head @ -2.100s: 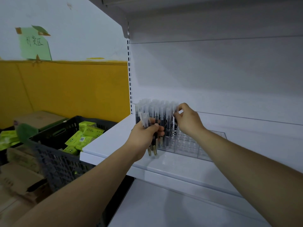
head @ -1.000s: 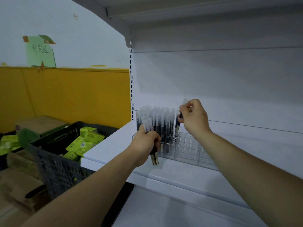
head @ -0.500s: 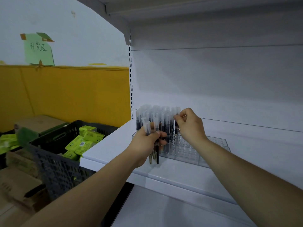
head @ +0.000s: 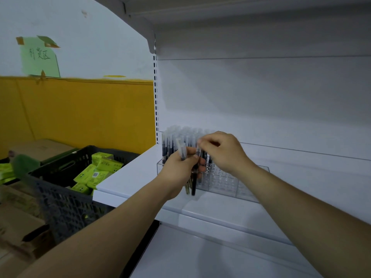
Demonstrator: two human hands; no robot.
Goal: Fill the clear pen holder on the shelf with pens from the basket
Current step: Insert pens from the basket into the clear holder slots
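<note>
Left hand (head: 180,169): gripping a small bundle of pens (head: 192,184) upright, just in front of the clear pen holder (head: 241,187) on the shelf (head: 130,177).
Right hand (head: 222,151): pinching the capped top of one pen (head: 198,152) in that bundle.
Holder: stored pens (head: 170,141) are filling its left part; cells to the right are lying bare.
Doing it well: probably lifting that pen straight up, clear of its neighbours, then lowering it into the nearest free cell.
Room: space is lying open right of the filled rows; the shelf's front edge is running just under the bundle; basket (head: 66,199) sitting down-left.
</note>
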